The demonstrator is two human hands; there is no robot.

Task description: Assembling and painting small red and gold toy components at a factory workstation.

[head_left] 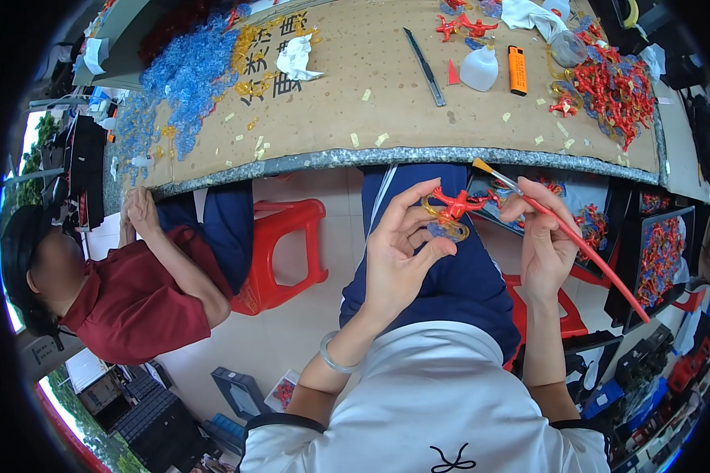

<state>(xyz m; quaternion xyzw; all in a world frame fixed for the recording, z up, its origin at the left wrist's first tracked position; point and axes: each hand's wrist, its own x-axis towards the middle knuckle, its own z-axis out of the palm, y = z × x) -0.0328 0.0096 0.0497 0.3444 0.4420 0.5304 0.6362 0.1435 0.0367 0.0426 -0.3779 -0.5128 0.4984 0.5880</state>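
My left hand (401,264), raised over my lap, is closed on a small plastic figure (456,205). The figure has a red body with clear yellow and blue curved pieces about it. Between the fingers of my right hand (546,244) is a paintbrush (606,273) with a long red handle. Its bristle end points up and left, a little apart from the figure. Both hands are just below the near edge of the table (323,142).
Piles of red figures (611,91) and blue plastic pieces (185,75) lie on the table. A cutter knife (426,69), a white bottle (479,69) and an orange lighter (517,71) stand between them. A co-worker in a dark red shirt (146,296) sits at left beside a red stool (288,252).
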